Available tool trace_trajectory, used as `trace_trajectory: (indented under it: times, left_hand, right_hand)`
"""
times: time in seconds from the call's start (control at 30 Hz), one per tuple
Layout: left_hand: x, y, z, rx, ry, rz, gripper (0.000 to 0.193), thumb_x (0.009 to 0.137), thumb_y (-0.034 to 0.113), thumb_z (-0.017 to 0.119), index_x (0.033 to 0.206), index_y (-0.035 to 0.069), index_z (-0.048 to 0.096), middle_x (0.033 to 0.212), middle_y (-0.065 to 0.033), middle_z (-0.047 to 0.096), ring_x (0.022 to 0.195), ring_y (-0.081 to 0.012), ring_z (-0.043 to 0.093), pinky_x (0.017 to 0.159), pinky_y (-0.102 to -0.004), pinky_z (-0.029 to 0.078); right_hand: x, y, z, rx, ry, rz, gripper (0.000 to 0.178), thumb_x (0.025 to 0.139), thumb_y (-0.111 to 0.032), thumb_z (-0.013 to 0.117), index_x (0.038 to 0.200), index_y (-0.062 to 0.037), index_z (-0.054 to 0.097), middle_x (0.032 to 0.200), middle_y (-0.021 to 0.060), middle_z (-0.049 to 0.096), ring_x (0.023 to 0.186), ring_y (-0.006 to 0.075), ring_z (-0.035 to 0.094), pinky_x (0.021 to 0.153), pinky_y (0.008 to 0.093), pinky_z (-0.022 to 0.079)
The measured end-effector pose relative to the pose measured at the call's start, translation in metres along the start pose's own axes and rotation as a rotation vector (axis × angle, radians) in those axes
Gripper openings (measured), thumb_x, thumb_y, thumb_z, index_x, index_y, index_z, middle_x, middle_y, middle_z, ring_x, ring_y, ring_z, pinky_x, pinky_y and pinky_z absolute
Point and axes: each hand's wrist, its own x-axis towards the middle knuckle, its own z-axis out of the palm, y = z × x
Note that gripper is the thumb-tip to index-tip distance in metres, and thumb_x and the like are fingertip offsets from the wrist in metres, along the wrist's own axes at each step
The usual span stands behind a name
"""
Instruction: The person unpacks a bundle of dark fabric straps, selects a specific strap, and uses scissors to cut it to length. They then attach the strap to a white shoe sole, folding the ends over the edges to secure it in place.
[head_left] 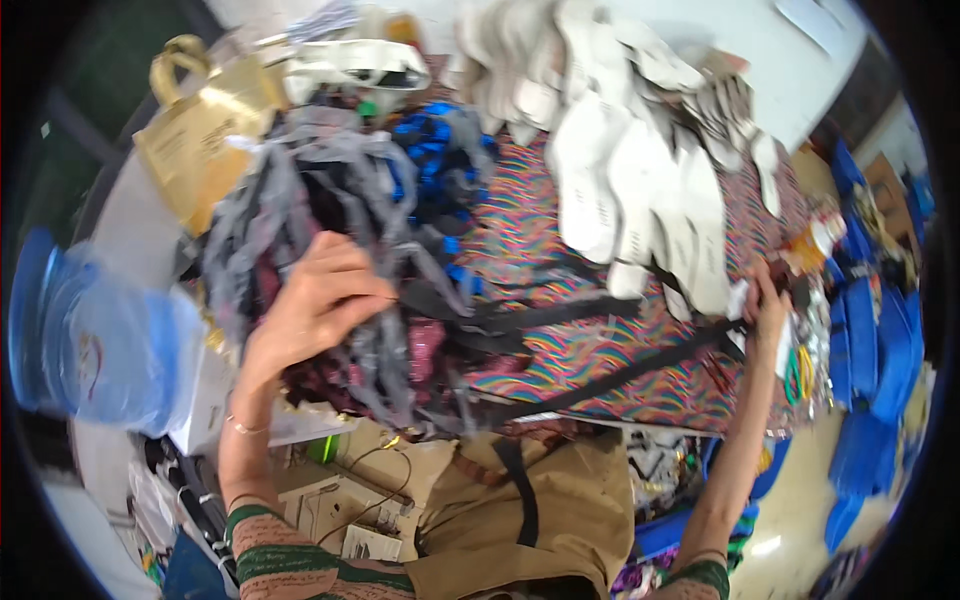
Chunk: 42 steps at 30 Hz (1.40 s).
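Observation:
My left hand (325,300) is closed in a pinch above a loose heap of grey translucent strips (235,215). A dark strip lies right by its fingertips, but what the fingers hold is not clear. Over at the right edge of the table, my right hand (767,300) grips the end of a black strap (630,372). That strap runs slantwise down to the left, toward the heap. A second black band (570,315) lies across the patterned cloth (520,190) between my hands. Pink glittery material (427,345) shows through the heap.
White shoe-sole-shaped pieces (585,175) cover the back of the table. Shiny blue material (425,150) and a gold bag (205,125) are at the back left. A large blue water bottle (110,340) stands left; green-handled scissors (798,375) lie right. Blue bins (875,335) stand beyond.

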Motion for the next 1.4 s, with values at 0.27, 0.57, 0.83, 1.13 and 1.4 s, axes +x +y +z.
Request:
trace_trajectory:
  times: [0.27, 0.57, 0.83, 1.13, 1.4]
  left_hand:
    - [0.003, 0.011, 0.007, -0.021, 0.035, -0.104, 0.009, 0.072, 0.002, 0.072, 0.081, 0.0, 0.068, 0.075, -0.0063, 0.059, 0.079, -0.0246, 0.049, 0.076, -0.035, 0.039]
    - [0.016, 0.016, 0.015, -0.014, 0.046, -0.102, 0.01, 0.072, 0.001, 0.072, 0.079, -0.002, 0.066, 0.072, -0.0051, 0.055, 0.078, -0.0219, 0.046, 0.077, -0.0339, 0.036]
    - [0.009, 0.014, 0.018, 0.042, 0.067, -0.172, 0.01, 0.073, -0.003, 0.07, 0.081, -0.004, 0.064, 0.074, -0.007, 0.054, 0.079, -0.0226, 0.046, 0.078, -0.0333, 0.035]
    - [0.008, 0.013, 0.023, 0.045, 0.11, -0.125, 0.01, 0.075, -0.003, 0.068, 0.083, -0.004, 0.064, 0.076, -0.0074, 0.054, 0.078, -0.0231, 0.047, 0.078, -0.0332, 0.036]
    - [0.023, 0.01, 0.016, 0.248, 0.041, -0.002, 0.01, 0.077, 0.007, 0.072, 0.086, 0.003, 0.071, 0.084, -0.0085, 0.062, 0.087, -0.0281, 0.056, 0.08, -0.0375, 0.043]
  right_hand:
    - [0.011, -0.029, -0.002, 0.148, 0.035, -0.038, 0.016, 0.093, -0.019, 0.063, 0.087, -0.004, 0.062, 0.056, -0.0054, 0.044, 0.039, 0.0027, 0.031, 0.038, 0.0211, 0.021]
    - [0.057, -0.009, 0.009, -0.354, -0.094, -0.101, 0.049, 0.079, -0.03, 0.073, 0.11, 0.0065, 0.062, 0.085, 0.0103, 0.065, 0.075, 0.0193, 0.063, 0.07, 0.0305, 0.048]
    - [-0.077, -0.026, -0.028, -1.15, -0.163, -0.654, 0.01, 0.084, -0.002, 0.066, 0.093, 0.0015, 0.066, 0.087, 0.0135, 0.066, 0.075, 0.026, 0.063, 0.067, 0.035, 0.05]
    - [-0.025, 0.009, -0.224, -1.569, 0.212, -0.314, 0.025, 0.072, -0.002, 0.059, 0.096, 0.0046, 0.063, 0.088, 0.0288, 0.064, 0.087, 0.0418, 0.062, 0.079, 0.0495, 0.049]
    - [-0.034, -0.005, -0.256, -1.686, -0.148, -0.158, 0.061, 0.078, -0.018, 0.065, 0.135, -0.0055, 0.05, 0.131, 0.0224, 0.055, 0.115, 0.04, 0.057, 0.099, 0.0437, 0.045]
